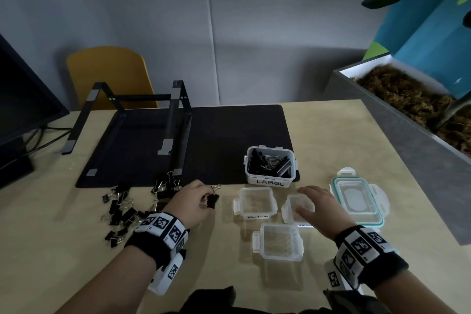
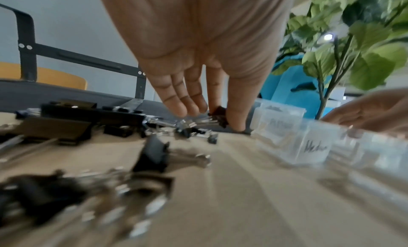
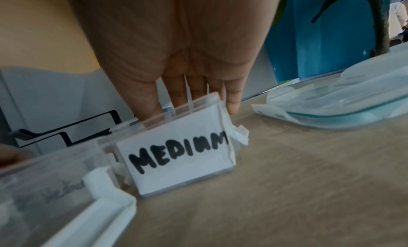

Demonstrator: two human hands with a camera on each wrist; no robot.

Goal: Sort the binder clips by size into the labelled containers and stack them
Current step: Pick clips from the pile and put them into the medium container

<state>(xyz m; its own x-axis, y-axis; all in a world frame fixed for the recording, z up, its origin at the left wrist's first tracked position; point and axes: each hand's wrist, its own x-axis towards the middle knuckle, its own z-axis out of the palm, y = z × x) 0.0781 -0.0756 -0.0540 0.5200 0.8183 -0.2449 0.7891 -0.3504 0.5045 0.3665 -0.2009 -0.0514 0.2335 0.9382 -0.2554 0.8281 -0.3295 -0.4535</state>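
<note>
While left hand [image 1: 193,200] pinches a clip [image 1: 213,199] — pile [image 1: 122,211] beside.

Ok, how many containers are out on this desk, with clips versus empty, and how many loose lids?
Containers with clips: 1, the LARGE container.
Empty containers: 3, the Medium container, the MEDIUM container and the front container.
Loose lids: 1, the teal-sealed lid.
Total: 5.

On the desk [image 1: 331,120], a mat [image 1: 229,140] lies at the back with a stand [image 1: 175,120] on it. The LARGE container [image 1: 270,168] sits on the mat's right front corner. Loose binder clips [image 1: 122,211] lie front left, three small containers [image 1: 277,241] front centre, and a lid [image 1: 356,199] to their right.
</note>
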